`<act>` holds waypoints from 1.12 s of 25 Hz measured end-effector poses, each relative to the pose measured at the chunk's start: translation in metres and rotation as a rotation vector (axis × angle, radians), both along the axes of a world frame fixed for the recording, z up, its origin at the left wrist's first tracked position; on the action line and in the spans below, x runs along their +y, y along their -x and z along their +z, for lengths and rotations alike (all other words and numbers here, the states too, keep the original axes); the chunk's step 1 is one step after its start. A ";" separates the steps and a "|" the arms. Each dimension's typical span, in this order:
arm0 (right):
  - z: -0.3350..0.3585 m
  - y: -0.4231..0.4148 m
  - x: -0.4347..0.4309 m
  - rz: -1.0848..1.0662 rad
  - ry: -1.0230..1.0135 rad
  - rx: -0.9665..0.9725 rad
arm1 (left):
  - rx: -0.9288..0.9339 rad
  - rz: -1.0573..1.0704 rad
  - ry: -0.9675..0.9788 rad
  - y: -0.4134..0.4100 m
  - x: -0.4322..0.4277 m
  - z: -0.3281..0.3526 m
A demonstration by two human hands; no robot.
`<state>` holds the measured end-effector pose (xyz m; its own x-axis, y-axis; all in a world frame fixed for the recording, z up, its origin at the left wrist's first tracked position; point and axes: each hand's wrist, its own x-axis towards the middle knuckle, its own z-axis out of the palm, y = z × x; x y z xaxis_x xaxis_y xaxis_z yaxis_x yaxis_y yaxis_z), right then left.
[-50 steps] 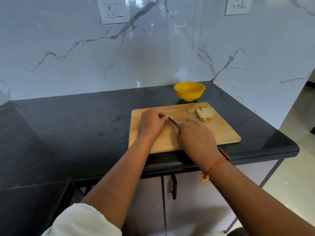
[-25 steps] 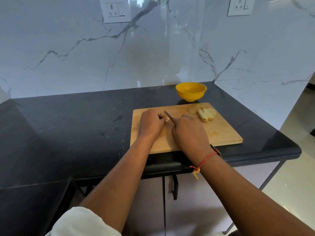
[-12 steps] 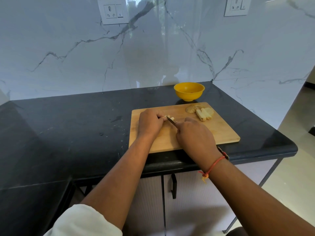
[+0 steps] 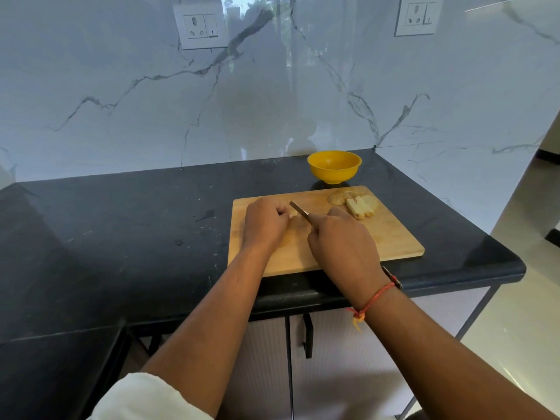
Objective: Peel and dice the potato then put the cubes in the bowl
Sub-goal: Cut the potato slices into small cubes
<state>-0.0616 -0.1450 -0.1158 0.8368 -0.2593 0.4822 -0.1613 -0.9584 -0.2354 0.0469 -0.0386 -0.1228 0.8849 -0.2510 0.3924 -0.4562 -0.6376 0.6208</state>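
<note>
A wooden cutting board (image 4: pixel 391 237) lies on the black counter. My left hand (image 4: pixel 265 221) is curled over a pale potato piece (image 4: pixel 292 215), which barely shows at the fingertips. My right hand (image 4: pixel 341 242) grips a knife (image 4: pixel 298 211) whose blade points up-left and rests against that piece. At the board's far right corner lie cut potato sticks (image 4: pixel 360 209) beside a brownish heap of peel (image 4: pixel 339 197). A yellow bowl (image 4: pixel 334 166) stands just behind the board; its inside looks empty apart from a dark speck.
The black counter (image 4: pixel 121 231) stretches left and ends at a rounded edge on the right, with floor beyond. A marble wall with two sockets (image 4: pixel 201 25) rises behind. Cabinet doors with a black handle (image 4: pixel 307 334) sit below.
The knife has rocked up and down at the piece under my left hand, with small shifts of both hands. The potato sticks, peel and bowl have stayed put.
</note>
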 end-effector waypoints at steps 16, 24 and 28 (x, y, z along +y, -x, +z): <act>-0.004 -0.030 0.007 0.053 0.102 0.080 | -0.008 0.001 -0.050 -0.003 -0.002 -0.002; -0.004 -0.005 -0.002 0.035 0.095 0.107 | 0.029 0.047 0.007 -0.003 -0.002 -0.001; 0.001 0.003 -0.005 -0.002 0.069 0.034 | 0.029 0.036 0.015 -0.002 -0.002 0.000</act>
<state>-0.0646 -0.1504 -0.1151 0.8527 -0.2283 0.4699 -0.1701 -0.9718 -0.1635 0.0486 -0.0404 -0.1232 0.9044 -0.2127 0.3699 -0.4145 -0.6438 0.6433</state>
